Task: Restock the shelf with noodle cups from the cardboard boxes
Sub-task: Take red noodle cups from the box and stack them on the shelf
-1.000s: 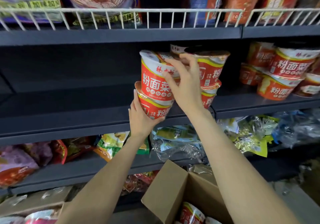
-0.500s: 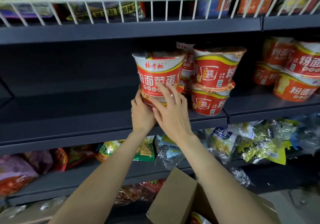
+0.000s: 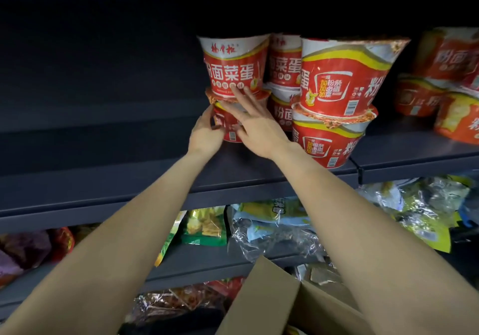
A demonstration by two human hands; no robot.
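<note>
Hands (image 3: 207, 133) (image 3: 255, 124) touching glossy tapered lower cup (image 3: 228, 127), stacked pair, metal shelf (image 3: 129, 179).

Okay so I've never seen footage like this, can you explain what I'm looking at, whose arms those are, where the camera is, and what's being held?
There is no machine here: a person wears a camera on the head, looking forward and down, so the bare arms are their own. On the dark shelf stand red noodle cups in stacks of two. The left hand curls round the lower noodle cup of the leftmost stack. The right hand lies on it with straight fingers reaching the upper noodle cup. Snack bags fill the shelf below, and a cardboard box sits at the bottom.
</note>
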